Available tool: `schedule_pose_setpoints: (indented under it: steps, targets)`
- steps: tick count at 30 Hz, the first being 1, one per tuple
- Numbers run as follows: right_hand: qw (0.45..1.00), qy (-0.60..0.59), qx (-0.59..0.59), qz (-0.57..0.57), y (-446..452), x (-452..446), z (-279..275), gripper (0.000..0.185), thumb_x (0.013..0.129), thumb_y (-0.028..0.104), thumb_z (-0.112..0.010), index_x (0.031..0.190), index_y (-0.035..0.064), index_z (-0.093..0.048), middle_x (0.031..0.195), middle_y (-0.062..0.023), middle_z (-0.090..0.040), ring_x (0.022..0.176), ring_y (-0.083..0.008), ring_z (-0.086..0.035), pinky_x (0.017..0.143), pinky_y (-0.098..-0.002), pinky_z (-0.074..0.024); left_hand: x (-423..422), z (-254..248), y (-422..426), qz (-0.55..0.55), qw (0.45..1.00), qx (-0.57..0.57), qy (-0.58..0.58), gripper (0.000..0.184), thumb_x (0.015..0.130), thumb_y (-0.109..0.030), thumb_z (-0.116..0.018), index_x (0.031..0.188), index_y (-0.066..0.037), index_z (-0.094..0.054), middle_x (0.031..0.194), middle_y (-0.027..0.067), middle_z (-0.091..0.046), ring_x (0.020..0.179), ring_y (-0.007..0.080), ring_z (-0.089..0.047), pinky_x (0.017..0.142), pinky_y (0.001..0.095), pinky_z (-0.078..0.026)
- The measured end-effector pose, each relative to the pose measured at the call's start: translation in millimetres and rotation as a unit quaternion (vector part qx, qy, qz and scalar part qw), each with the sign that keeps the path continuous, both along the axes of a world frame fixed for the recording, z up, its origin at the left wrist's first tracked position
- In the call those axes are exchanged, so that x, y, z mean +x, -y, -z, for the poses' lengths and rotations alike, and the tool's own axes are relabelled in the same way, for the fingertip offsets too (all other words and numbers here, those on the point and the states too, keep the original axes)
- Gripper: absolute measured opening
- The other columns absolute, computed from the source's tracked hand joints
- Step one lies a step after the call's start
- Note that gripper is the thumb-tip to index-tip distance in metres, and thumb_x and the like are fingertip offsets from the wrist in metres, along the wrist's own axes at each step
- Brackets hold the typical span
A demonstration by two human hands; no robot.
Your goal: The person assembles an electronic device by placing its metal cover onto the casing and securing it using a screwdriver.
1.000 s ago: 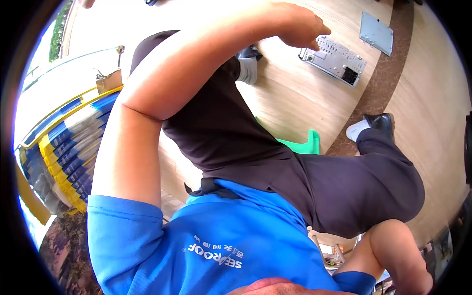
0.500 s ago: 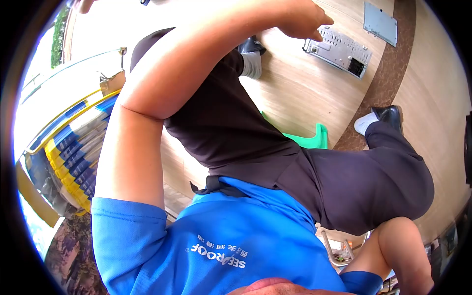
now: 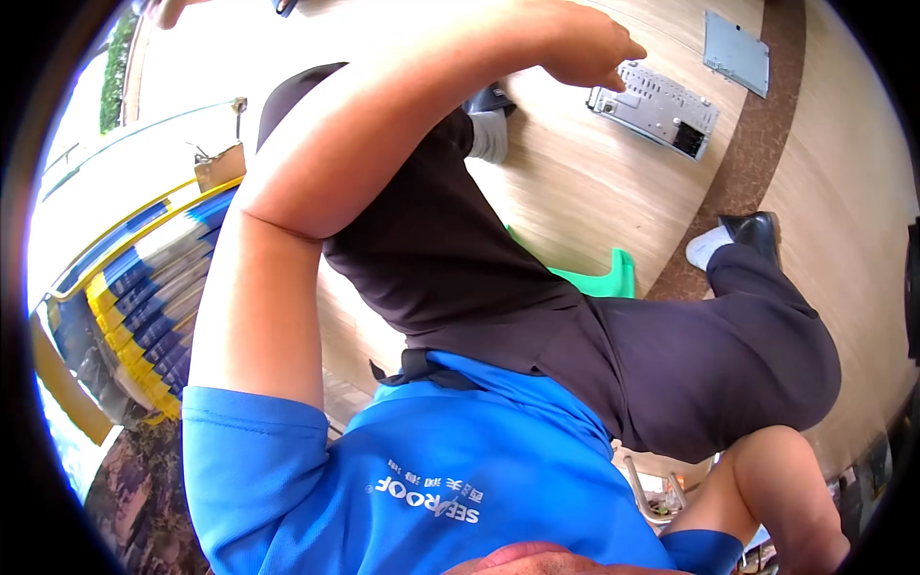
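Note:
My left hand [image 3: 586,43] reaches across at the top of the head view, a finger stretched out and another digit pointing down. It is at the near-left end of a silver metal electronic unit [image 3: 655,109], which resembles a car stereo, with slots on top and a black connector socket at one corner. Whether a fingertip touches the unit, I cannot tell. Nothing shows between the fingers. A flat grey metal plate [image 3: 736,55] lies on the floor past the unit. My right arm bends beside my thigh at the lower right; its hand is out of sight.
A green plastic stool [image 3: 613,278] shows beneath my legs. My black shoe [image 3: 755,235] stands at the right on the pale floor, by a brown strip [image 3: 757,144]. A yellow-edged rack of blue-and-yellow packets [image 3: 153,307] is on the left. Part of a hand [image 3: 169,11] appears at upper left.
The view has shifted slightly, so the unit and plate sit a little lower. My left hand keeps nearly the same place beside the unit.

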State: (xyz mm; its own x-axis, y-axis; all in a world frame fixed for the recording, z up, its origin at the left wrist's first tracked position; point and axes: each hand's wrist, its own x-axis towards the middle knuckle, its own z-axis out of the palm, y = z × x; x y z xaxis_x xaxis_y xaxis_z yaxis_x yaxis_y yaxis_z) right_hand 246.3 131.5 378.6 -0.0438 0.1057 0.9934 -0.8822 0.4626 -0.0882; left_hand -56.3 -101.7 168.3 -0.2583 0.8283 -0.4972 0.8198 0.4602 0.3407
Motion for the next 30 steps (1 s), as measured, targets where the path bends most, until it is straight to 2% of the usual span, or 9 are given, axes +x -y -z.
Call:
schedule_pose_setpoints:
  steps: [6,7,9,13,23,30]
  targets:
    - [0.992,-0.064,0.108,0.031,-20.6,13.3,-12.7,0.023,0.100,0.020,-0.057,0.105,-0.0022,-0.060,0.102,-0.0103,-0.061,0.098,-0.0208,-0.061,0.080,-0.0303,-0.0542,3.5,0.6,-3.9,-0.017,0.999,-0.030,-0.008,0.045,0.093,-0.029,-0.062,0.131,-0.005,-0.058,0.126,0.0198,-0.063,0.115,0.0388,-0.060,0.096,0.0473,-0.049]
    - [0.994,0.063,0.067,-0.065,-13.8,12.1,-10.5,0.023,0.099,0.021,-0.058,0.104,-0.0020,-0.060,0.102,-0.0101,-0.061,0.098,-0.0209,-0.061,0.078,-0.0296,-0.0543,2.8,-1.6,-3.7,-0.019,0.999,-0.024,-0.009,0.045,0.093,-0.029,-0.062,0.131,-0.005,-0.058,0.126,0.0198,-0.063,0.115,0.0388,-0.060,0.096,0.0473,-0.049]
    - [0.962,0.177,0.033,-0.204,-22.7,9.7,-17.3,0.024,0.099,0.022,-0.059,0.101,-0.0015,-0.060,0.100,-0.0095,-0.061,0.096,-0.0208,-0.061,0.071,-0.0273,-0.0539,0.7,-5.9,-2.9,-0.007,1.000,-0.024,0.009,0.045,0.094,-0.030,-0.062,0.130,-0.005,-0.058,0.127,0.0198,-0.062,0.115,0.0389,-0.060,0.096,0.0474,-0.049]
    - [0.962,0.201,0.039,-0.182,-21.5,6.5,-18.4,0.023,0.099,0.022,-0.059,0.101,-0.0014,-0.060,0.101,-0.0100,-0.061,0.094,-0.0214,-0.062,0.071,-0.0269,-0.0538,0.7,-1.9,-2.0,-0.011,1.000,-0.013,0.009,0.044,0.093,-0.030,-0.062,0.130,-0.005,-0.058,0.129,0.0203,-0.062,0.116,0.0393,-0.060,0.096,0.0474,-0.049]
    - [0.986,0.124,0.029,-0.107,-6.9,2.9,-1.3,0.021,0.099,0.019,-0.057,0.102,-0.0020,-0.060,0.103,-0.0086,-0.061,0.090,-0.0192,-0.061,0.070,-0.0252,-0.0532,3.9,3.2,-3.3,-0.013,1.000,-0.017,-0.001,0.047,0.093,-0.030,-0.063,0.134,-0.006,-0.056,0.131,0.0204,-0.060,0.118,0.0390,-0.059,0.098,0.0469,-0.048]
    - [0.985,0.127,0.048,-0.110,3.8,-14.6,-4.4,0.020,0.099,0.017,-0.056,0.103,-0.0025,-0.060,0.104,-0.0077,-0.061,0.087,-0.0177,-0.061,0.069,-0.0240,-0.0527,4.3,8.2,-1.1,-0.022,1.000,-0.005,-0.001,0.050,0.093,-0.028,-0.063,0.137,-0.007,-0.055,0.134,0.0199,-0.059,0.122,0.0379,-0.057,0.101,0.0456,-0.047]
